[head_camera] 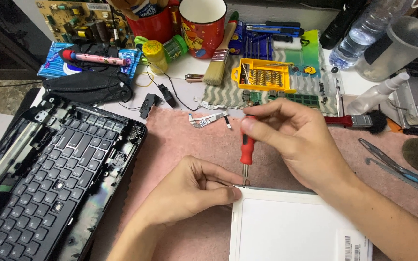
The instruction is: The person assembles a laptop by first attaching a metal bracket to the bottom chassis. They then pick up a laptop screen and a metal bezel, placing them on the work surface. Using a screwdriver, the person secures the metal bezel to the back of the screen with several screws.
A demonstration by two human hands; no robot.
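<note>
A red-handled screwdriver (246, 147) is gripped in the right hand (298, 140), fingers pinched round the top of the handle, and it is held upright with the metal tip set down at the top-left corner of a white panel (291, 224). That corner is steadied by the left hand (189, 191): the thumb is pressed flat along the panel's upper edge, just beside the tip, and the other fingers are curled in loosely above it. The panel is laid on a pink cloth (180, 140) at the bottom of the view, right of centre, and a small barcode label is seen near its lower right edge.

Off to the left, a black keyboard frame (49, 179) is laid at a slant, partly on the cloth. Behind the hands, a yellow bit case (263, 76) is seen open on the desk, with a flat paintbrush (219, 58) just to its left and two red mugs (201, 26) beyond. A green circuit board (81, 19) is propped at the back left. A clear water bottle (364, 34) is found at the back right, and a red-handled black brush (359, 121) is laid near the right wrist.
</note>
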